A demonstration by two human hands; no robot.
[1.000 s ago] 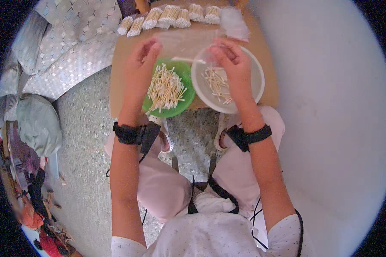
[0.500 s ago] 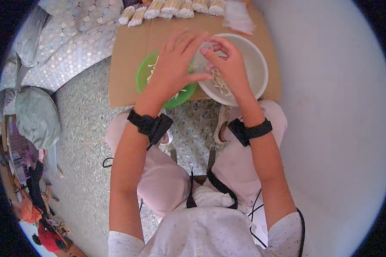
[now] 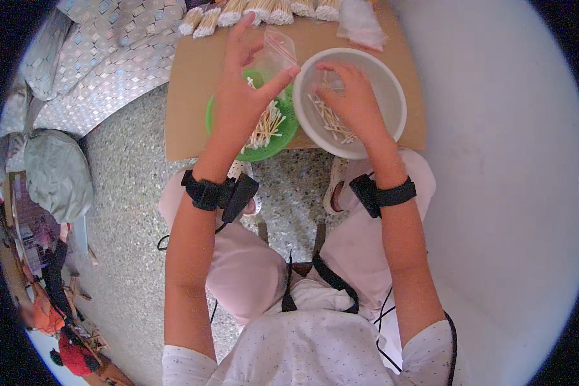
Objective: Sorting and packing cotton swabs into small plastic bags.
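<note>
Spread the left hand wide above the green basket of cotton swabs, by the clear bag, contact unclear; held the right hand loosely parted over the white bowl at right.

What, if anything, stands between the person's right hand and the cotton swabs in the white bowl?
Nothing visible does. The right hand is open over the white bowl, its thumb close to the cotton swabs in this view. The clear bag is by the left hand, away from that path.
</note>
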